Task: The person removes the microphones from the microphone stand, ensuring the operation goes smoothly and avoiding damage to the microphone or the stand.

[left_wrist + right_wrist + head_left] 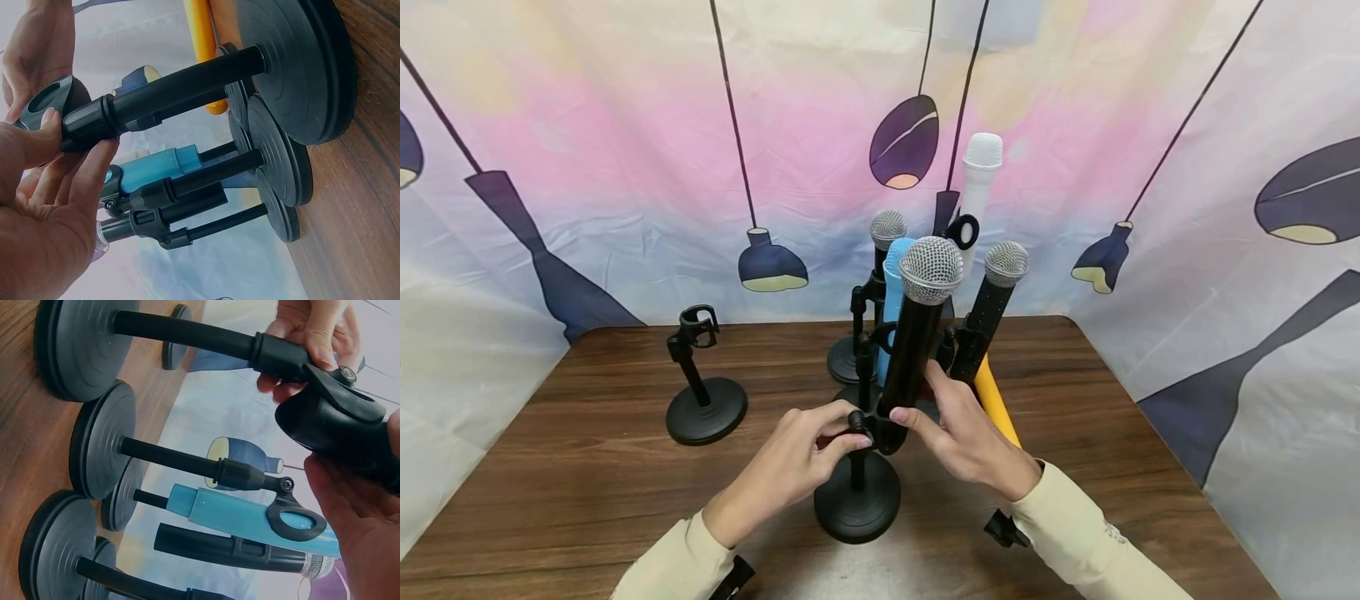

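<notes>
In the head view my right hand (pixel 958 429) grips the lower body of a black microphone (pixel 913 342) with a silver mesh head. The microphone leans slightly right, its lower end in the clip (pixel 350 400) of a black desk stand (pixel 857 504). My left hand (pixel 790 458) pinches the top of that stand's post, just below the clip joint; in the left wrist view thumb and fingers wrap the collar (pixel 90 122). The stand's round base is on the table. Part of the clip is hidden behind fingers in the head view.
Close behind are stands with a blue microphone (pixel 891 308), a silver-headed black one (pixel 887 229), a speckled black one (pixel 988 312) and a white one (pixel 976 192). A yellow rod-like piece (pixel 996 404) is beside my right wrist. A bare-clip stand (pixel 706 412) is at left on the wooden table (pixel 587 467).
</notes>
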The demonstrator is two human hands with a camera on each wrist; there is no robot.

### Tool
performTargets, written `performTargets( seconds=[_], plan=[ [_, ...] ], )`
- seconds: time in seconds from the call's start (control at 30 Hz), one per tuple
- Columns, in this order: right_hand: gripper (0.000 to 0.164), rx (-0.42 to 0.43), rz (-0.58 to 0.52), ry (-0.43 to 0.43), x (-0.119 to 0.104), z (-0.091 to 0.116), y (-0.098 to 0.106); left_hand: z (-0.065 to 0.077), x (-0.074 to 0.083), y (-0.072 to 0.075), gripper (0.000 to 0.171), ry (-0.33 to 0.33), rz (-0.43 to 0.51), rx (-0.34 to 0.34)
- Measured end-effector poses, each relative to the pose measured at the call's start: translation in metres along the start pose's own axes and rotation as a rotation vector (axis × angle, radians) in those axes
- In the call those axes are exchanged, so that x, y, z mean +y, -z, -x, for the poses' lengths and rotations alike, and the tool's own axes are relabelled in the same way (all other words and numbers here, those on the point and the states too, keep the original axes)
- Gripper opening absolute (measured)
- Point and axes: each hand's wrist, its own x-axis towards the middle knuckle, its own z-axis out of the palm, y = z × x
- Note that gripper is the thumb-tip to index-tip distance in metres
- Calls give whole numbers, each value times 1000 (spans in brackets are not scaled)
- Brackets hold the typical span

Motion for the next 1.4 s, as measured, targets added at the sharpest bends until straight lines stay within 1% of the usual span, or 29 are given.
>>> performTargets(
  seconds=[0.23,0.33,0.43,0.53,0.6,0.67,0.8,0.87,0.97,1.03,1.13,1.23,1.3,1.4],
  plan=[
    [44,-3,28,34,2,0,0,0,-1,0,7,-10,-1,3],
    [43,-2,29,29,3,0,1,-1,-1,0,5,-10,2,0],
    [46,-13,-21,-20,2,1,1,-1,-1,0,4,-15,-1,7],
    [59,-28,-94,-91,0,2,1,-1,0,-1,4,-19,-9,13],
    [63,-25,-125,-113,0,2,0,-1,0,-1,5,-19,-10,14],
    [63,-9,-107,-100,-1,1,-1,-1,0,-1,6,-13,-10,12],
    [52,24,-18,-26,0,0,-3,-1,-1,0,5,-3,-8,10],
    [49,27,20,6,0,0,-3,0,-1,0,6,-2,-11,9],
    [48,21,37,29,1,0,-3,1,-1,0,7,0,-13,5],
    [51,14,21,4,-2,-1,-1,1,-1,0,7,-3,-11,5],
    [66,-1,-42,-56,-5,-1,2,1,-1,-1,7,-11,-8,10],
    [73,26,-109,-94,-9,-2,4,1,0,-1,6,-22,-8,18],
    [70,57,-124,-78,-10,-4,3,1,0,-1,6,-23,-12,21],
    [61,85,-104,-53,-12,-5,1,1,-1,-2,7,-25,-17,24]
  ],
)
